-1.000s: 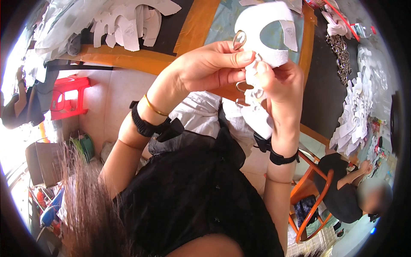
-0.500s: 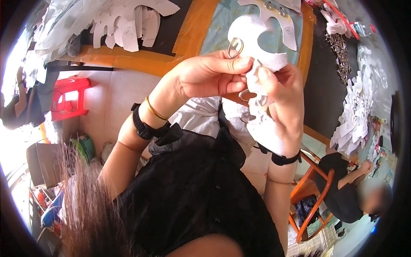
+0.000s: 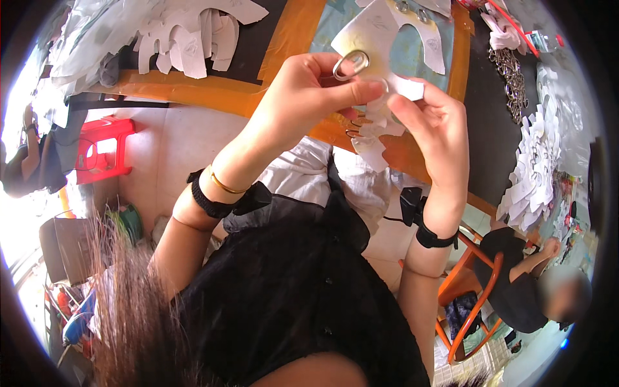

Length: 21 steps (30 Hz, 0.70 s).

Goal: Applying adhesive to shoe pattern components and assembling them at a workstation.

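Note:
Above the near table edge, both of my hands hold a curved white cut piece (image 3: 367, 32) with yellowish stains. My left hand (image 3: 303, 90) is closed, its thumb and fingers pinching the piece's lower end. An oval metal ring (image 3: 352, 65) stands out by the left fingers; how it is fixed is hidden. My right hand (image 3: 442, 129) grips the short right tab, thumb in front and fingers behind. Small white scraps (image 3: 373, 148) with metal loops show below my fingers. Just behind, another white piece (image 3: 429, 42) lies on the bluish sheet, with metal rings at its top.
White cut pieces (image 3: 187, 42) lie stacked on the dark tabletop at left. At right are a heap of metal rings (image 3: 509, 84) and a long pile of white pieces (image 3: 532, 171). A red stool (image 3: 106, 148) stands left; another person (image 3: 516, 277) sits at right by an orange chair (image 3: 474, 309).
The piece has tilted so its stained, marked face shows. My left hand has risen slightly, and the right has opened out a little to the right. The lower scraps now hang nearer the table.

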### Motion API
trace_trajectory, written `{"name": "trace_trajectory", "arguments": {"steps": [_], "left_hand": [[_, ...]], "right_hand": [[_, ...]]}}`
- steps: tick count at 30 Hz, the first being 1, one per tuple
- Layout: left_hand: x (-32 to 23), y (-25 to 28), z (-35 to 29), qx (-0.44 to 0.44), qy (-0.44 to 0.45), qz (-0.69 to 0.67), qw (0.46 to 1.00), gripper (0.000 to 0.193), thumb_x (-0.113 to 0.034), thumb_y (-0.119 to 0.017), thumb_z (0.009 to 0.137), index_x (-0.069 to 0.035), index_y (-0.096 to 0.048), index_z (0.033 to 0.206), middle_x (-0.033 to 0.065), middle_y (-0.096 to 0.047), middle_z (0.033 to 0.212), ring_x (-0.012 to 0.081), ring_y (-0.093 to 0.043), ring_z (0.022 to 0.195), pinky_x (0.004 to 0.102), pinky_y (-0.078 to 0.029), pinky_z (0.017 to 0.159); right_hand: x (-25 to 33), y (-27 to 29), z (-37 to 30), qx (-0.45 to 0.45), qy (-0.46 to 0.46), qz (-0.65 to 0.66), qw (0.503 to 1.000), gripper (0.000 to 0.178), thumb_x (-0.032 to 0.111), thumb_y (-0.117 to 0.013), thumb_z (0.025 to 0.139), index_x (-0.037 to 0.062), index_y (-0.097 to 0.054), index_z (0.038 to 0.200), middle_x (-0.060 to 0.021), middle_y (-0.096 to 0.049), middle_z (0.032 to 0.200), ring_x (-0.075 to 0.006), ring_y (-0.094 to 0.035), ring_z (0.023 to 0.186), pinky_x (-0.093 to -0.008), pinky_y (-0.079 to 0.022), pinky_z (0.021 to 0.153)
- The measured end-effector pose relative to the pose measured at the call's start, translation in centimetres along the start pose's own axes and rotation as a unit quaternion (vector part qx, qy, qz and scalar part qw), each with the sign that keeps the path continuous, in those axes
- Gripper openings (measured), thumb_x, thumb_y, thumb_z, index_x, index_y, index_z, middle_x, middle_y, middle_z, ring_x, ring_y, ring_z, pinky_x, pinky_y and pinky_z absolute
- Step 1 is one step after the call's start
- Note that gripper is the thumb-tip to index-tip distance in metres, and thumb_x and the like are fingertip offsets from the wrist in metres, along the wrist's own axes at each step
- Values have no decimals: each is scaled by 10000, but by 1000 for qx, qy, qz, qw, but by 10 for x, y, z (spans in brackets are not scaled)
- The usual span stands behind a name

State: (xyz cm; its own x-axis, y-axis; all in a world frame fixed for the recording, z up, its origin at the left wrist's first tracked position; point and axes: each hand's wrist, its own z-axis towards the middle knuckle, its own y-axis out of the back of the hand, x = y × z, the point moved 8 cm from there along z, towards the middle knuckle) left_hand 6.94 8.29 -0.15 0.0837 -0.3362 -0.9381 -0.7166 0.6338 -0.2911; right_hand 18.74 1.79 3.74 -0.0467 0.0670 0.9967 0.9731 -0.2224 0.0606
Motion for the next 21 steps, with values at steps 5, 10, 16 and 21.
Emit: {"name": "trace_trajectory", "arguments": {"steps": [5, 10, 16, 21], "left_hand": [[-9, 3, -2, -41, -91, 81, 992, 249, -175, -738, 738, 26, -604, 797, 11, -619, 739, 27, -527, 640, 178, -438, 599], [-4, 13, 4, -20, -63, 157, 985, 252, -93, -716, 744, 26, -599, 933, 19, -623, 798, 73, -586, 755, 224, -485, 694], [7, -19, 8, 273, 13, -144, 951, 211, -187, -664, 804, -7, -612, 902, 32, -633, 808, 70, -574, 726, 198, -470, 679], [15, -23, 10, 230, 26, -191, 954, 214, -197, -665, 805, -2, -614, 876, 20, -628, 760, 71, -560, 671, 203, -455, 620]], "right_hand": [[7, 1, -1, -36, 50, -162, 985, 138, 65, -657, 761, -32, -619, 851, -21, -631, 722, -49, -544, 678, -215, -448, 633], [4, 2, 1, -49, 69, -191, 978, 106, 56, -640, 748, -31, -591, 783, 0, -597, 672, -40, -522, 642, -218, -437, 585], [-41, -25, -5, 88, -136, 307, 938, 72, 67, -562, 778, -1, -555, 798, -57, -572, 774, -82, -525, 595, -218, -430, 524], [-30, -4, -3, -5, -88, 84, 993, 90, 76, -600, 755, -2, -557, 760, -26, -567, 670, -47, -490, 588, -212, -421, 524]]}}
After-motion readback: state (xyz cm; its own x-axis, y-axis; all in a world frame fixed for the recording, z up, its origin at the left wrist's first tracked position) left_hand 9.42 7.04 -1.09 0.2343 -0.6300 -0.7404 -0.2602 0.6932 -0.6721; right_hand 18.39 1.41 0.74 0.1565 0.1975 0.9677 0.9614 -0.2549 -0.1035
